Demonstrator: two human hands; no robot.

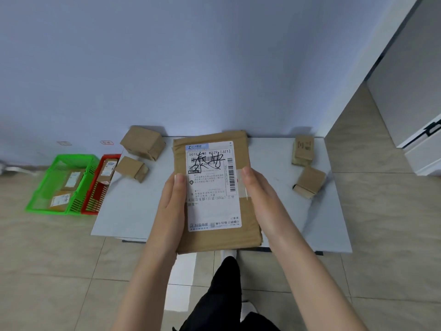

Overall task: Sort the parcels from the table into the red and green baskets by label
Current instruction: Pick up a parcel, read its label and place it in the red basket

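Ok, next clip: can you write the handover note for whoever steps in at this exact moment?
Hands: left hand and right hand each grip a side edge of the flat parcel, held over the table with its label up.
Done: green basket holds two parcels, red basket holds one; both stand left of the table.
Left: put this parcel in the basket its label calls for, then sort four small boxes on the table, two at its left, two at its right.
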